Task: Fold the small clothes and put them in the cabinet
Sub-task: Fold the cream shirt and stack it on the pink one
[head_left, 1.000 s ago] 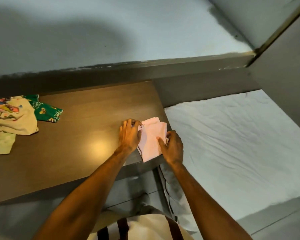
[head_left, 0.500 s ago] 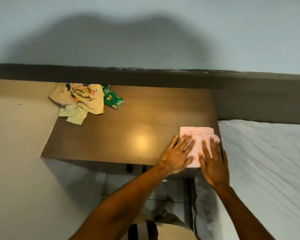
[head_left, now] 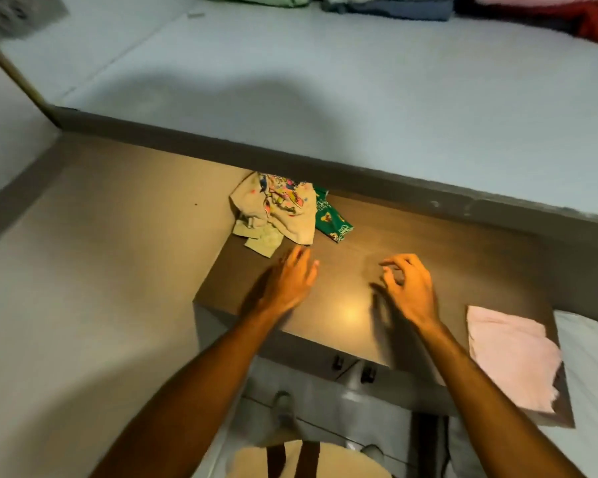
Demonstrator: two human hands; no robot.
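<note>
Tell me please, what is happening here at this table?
A person is folding small clothes on a brown table. One pink cloth lies folded at the table's right end, with neither hand on it. Both hands are empty and open: the left hand reaches toward an unfolded pile at the far left corner, a beige printed garment with a green one beside it. The right hand hovers over the middle of the table. Nothing from the pile is picked up yet.

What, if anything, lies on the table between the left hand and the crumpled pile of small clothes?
Nothing visible does. The left hand is open over bare table, just short of the crumpled pile. The folded pink cloth lies off to the right, out of that path.
</note>
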